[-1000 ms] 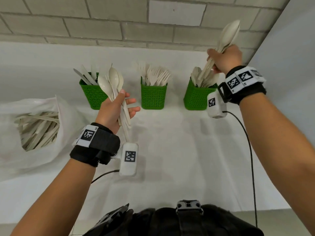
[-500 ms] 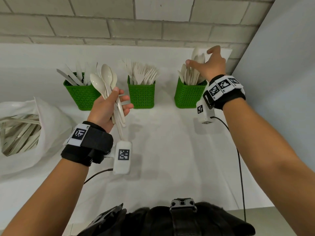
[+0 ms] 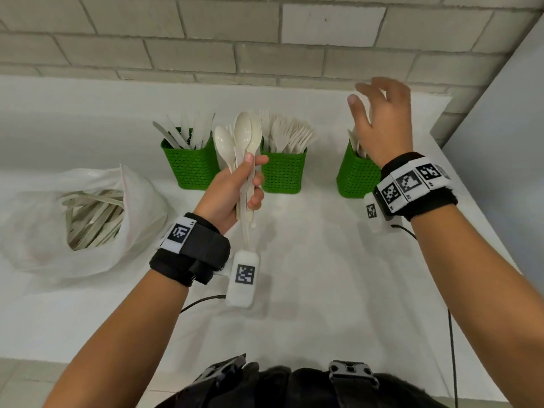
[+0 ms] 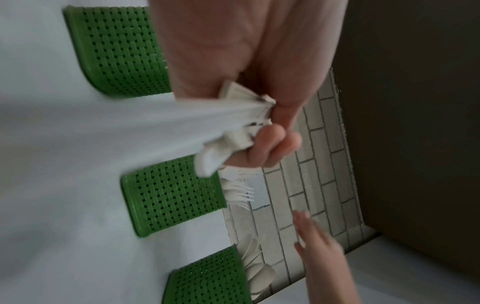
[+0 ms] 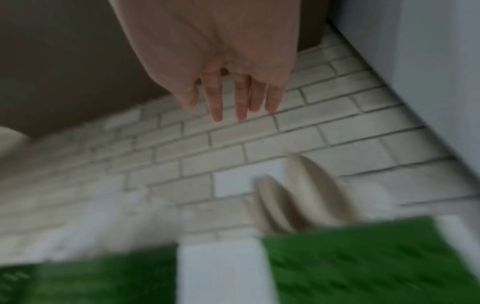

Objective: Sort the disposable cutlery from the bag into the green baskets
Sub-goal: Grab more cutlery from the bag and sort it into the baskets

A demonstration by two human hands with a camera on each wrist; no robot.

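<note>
Over the right basket (image 3: 357,175), the right hand (image 3: 384,122) now hangs empty, fingers (image 5: 217,98) spread and nearly straight; half a second ago its fingers were down among the spoons in that basket, and a second ago it gripped a bunch of spoons above it. Those spoons (image 5: 298,195) now stand in the right basket, bowls up.

The left hand (image 3: 232,191) has stayed near the middle of the bench (image 3: 309,290), raised, palm to the right. Thumb and curled fingers (image 4: 272,148) clamp a bundle of spoons (image 3: 241,136) by the handles, bowls up, handle ends sticking out below the hand.

Far side of the bench, a row of three green baskets: left basket (image 3: 188,166) with knives (image 3: 188,131), middle basket (image 3: 282,172) with forks (image 3: 287,132), right basket with spoons. The held bundle stands in front of the gap between left and middle baskets and hides part of both. The right hand and wrist cover most of the right basket's top.

At the left edge lies the white bag (image 3: 38,231), mouth open, more cutlery (image 3: 91,216) inside. A brick wall (image 3: 265,39) stands behind the bench. The right wrist view is blurred.
</note>
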